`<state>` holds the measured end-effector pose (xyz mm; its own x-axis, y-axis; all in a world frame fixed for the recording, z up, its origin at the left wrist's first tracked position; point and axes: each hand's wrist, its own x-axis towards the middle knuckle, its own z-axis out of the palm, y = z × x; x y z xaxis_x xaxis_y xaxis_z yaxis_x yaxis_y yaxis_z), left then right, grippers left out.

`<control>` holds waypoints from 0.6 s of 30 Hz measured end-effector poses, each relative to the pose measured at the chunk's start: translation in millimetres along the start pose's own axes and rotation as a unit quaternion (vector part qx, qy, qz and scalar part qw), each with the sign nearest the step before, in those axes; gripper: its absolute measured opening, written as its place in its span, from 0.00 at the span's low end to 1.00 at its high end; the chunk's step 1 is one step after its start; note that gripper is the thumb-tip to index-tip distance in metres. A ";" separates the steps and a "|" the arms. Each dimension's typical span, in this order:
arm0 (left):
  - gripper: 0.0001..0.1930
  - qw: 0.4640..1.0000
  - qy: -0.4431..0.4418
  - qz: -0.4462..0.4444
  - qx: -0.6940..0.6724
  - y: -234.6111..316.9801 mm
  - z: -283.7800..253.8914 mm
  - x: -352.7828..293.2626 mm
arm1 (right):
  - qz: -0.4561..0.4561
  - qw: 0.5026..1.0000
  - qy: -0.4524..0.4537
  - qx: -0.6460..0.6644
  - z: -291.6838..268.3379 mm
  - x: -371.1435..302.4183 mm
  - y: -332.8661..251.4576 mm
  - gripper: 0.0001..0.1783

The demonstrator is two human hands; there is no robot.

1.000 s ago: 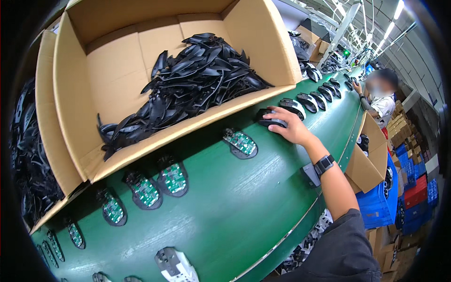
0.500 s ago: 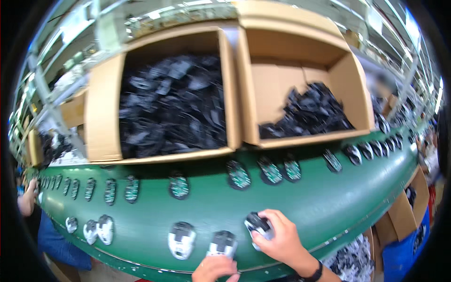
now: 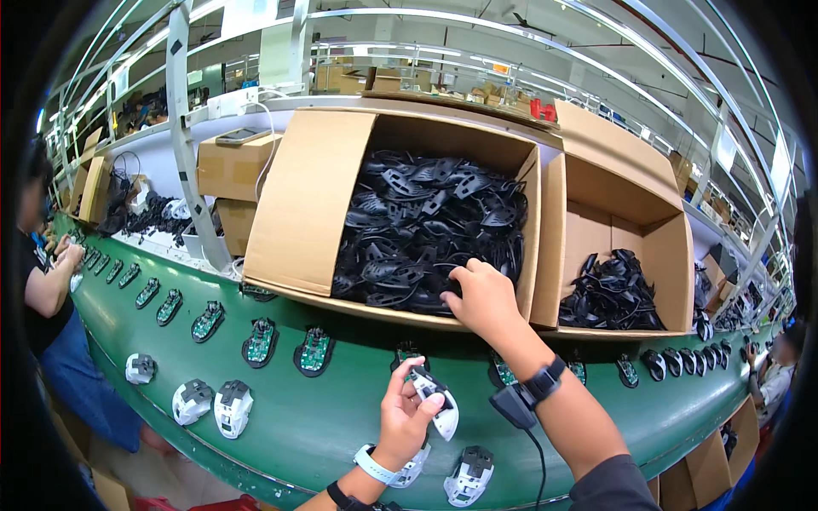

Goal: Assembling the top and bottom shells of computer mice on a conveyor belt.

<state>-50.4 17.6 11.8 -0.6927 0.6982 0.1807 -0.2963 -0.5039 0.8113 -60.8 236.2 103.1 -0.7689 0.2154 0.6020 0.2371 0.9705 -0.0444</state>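
Note:
My left hand [image 3: 405, 419] is closed around a white-and-black computer mouse shell [image 3: 439, 407], lifted above the green belt and tilted. My right hand [image 3: 484, 296] reaches over the near wall of the larger cardboard box [image 3: 311, 204]. Its thumb and forefinger are apart, over a heap of black plastic mouse parts [image 3: 400, 247]; nothing shows clearly in its grasp. Below my left hand, another white mouse shell [image 3: 413, 468] is partly hidden by my wrist. To its right a similar shell [image 3: 469, 477] rests on the belt.
Green circuit boards on black mouse bases [image 3: 313, 351] line the belt [image 3: 341, 404]. More white shells [image 3: 233, 409] lie left. A smaller cardboard box [image 3: 554, 238] holds more black parts. A cable [image 3: 542, 464] hangs from my right wrist. Co-workers [image 3: 55, 289] work at both ends.
My right hand has left the mouse shell on the belt and moved up into the larger box. My left hand now holds a shell raised off the belt. The view has turned left.

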 end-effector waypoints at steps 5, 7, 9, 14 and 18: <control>0.29 0.998 0.039 -0.013 -0.048 -1.7 -4.9 1.7 | 0.070 0.993 -0.019 0.097 -10.0 10.2 1.0 0.07; 0.28 0.997 0.036 -0.030 -0.064 -3.7 -9.3 1.2 | 0.097 0.982 -0.011 0.162 -36.6 4.6 -4.5 0.07; 0.28 0.994 0.036 -0.055 -0.084 -5.6 -16.0 -0.8 | 0.073 0.965 -0.024 0.253 -58.6 -11.2 -13.8 0.05; 0.29 0.989 -0.013 -0.114 -0.098 -4.0 -3.6 -3.9 | 0.134 0.850 -0.065 0.504 -76.3 -119.8 -20.0 0.15; 0.31 0.992 -0.074 -0.103 -0.027 -8.5 -0.9 -5.3 | 0.250 0.719 -0.023 0.648 -72.3 -161.4 -33.5 0.15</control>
<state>-44.8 17.7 3.5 -0.5117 0.8537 0.0974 -0.4594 -0.3676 0.8086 98.3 161.1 65.1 -0.8053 0.5477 0.2269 -0.2386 0.0509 -0.9698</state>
